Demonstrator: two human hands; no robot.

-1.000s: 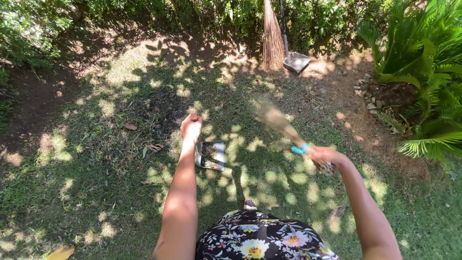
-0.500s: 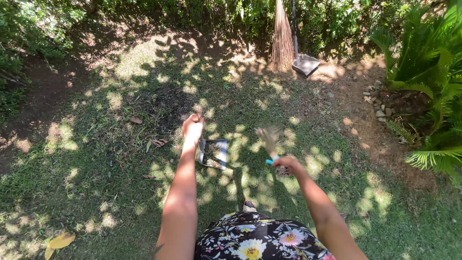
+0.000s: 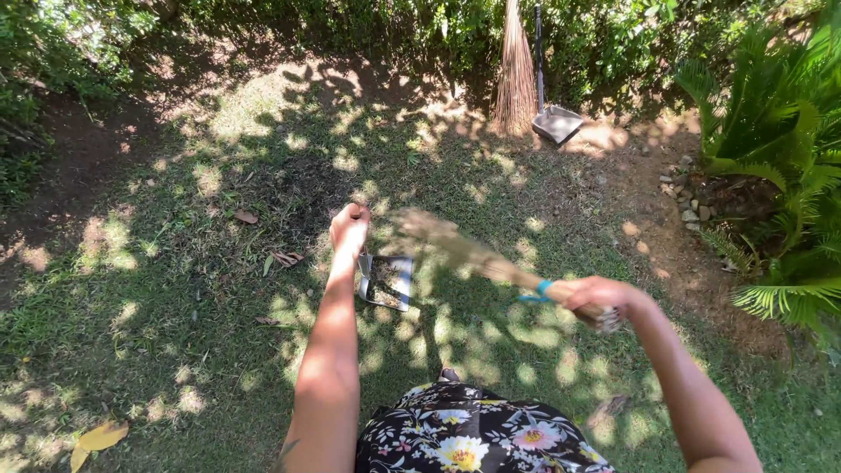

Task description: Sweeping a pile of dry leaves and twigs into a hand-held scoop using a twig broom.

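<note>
My left hand [image 3: 349,229] is stretched forward and grips the handle of a grey dustpan [image 3: 385,282] that rests on the grass with dark debris in it. My right hand [image 3: 596,298] is closed around a short straw hand broom [image 3: 464,251] with a blue band near the grip. The broom's bristles are blurred and point left toward the dustpan. A floral garment [image 3: 473,434] fills the bottom of the view.
A tall straw broom [image 3: 515,70] and a second grey dustpan [image 3: 557,124] stand by the hedge at the back. A palm-like plant [image 3: 780,175] with stones at its base is on the right. Dry leaves [image 3: 96,438] lie on the shaded grass.
My right hand swung the hand broom in toward the dustpan and then back out to the right. My left hand stayed on the dustpan handle.
</note>
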